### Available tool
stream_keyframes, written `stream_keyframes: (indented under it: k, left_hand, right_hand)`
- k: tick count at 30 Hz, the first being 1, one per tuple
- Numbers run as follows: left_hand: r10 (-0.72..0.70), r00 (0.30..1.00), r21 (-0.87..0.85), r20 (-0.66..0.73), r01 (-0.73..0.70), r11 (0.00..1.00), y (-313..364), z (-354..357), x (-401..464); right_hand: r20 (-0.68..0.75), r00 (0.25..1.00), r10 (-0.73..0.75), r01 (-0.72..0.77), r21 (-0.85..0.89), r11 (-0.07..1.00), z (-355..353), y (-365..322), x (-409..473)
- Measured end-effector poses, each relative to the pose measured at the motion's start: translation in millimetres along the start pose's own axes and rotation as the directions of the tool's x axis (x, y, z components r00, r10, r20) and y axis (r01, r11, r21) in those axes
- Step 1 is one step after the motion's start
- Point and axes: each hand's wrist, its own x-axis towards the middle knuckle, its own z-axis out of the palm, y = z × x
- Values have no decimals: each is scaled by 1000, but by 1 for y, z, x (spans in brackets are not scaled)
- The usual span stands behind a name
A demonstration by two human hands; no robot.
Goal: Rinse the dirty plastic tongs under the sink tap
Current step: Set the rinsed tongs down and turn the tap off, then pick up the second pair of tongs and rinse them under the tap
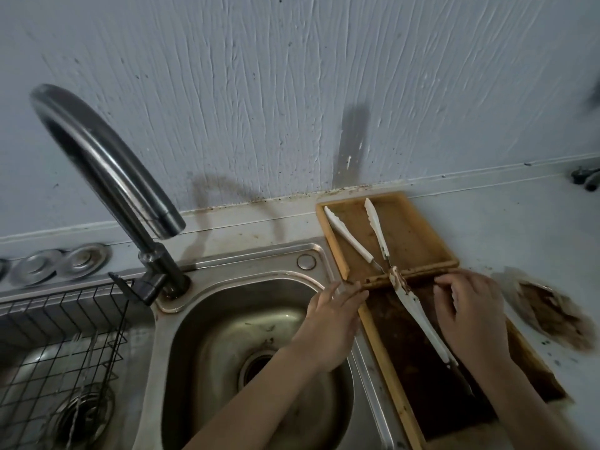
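White plastic tongs (pixel 422 319) with brown dirt near the joint lie in the near compartment of a wooden tray (pixel 383 358), right of the sink (pixel 227 319). Two spread white tong arms (pixel 347 237) lie in the far compartment, and both sets meet at the tray's divider. My left hand (pixel 331 323) reaches over the sink's right edge, its fingers apart and touching the tray's left rim at the divider. My right hand (pixel 470 316) hovers over the tray's right side with bent fingertips on the divider, just right of the tongs. The curved steel tap (pixel 107 170) stands at the sink's back left; no water is running.
A black wire rack (pixel 65 336) sits in the left basin. Round metal drain covers (pixel 58 264) lie on the ledge behind it. A brown dirty heap (pixel 552 316) lies on the counter right of the tray. The textured wall stands close behind.
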Motion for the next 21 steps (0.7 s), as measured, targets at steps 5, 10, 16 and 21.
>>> stream_keyframes:
  k: [5,10,16,21]
  left_hand:
    - [21,997,47,71,-24,999,6,7,-14]
    - [-32,976,66,216,19,998,9,2,-16]
    - [-51,949,187,313,-9,982,13,-5,-10]
    - [-53,949,120,310,16,993,14,-14,-13]
  right_hand:
    - [148,980,133,-116,-117,986,1,7,-35]
    - [223,962,156,-121,-163,979,8,10,-46]
    - [297,926,233,-208,-114,971,13,7,-46]
    - [145,957,250,-258,40,965,3,-10,-53]
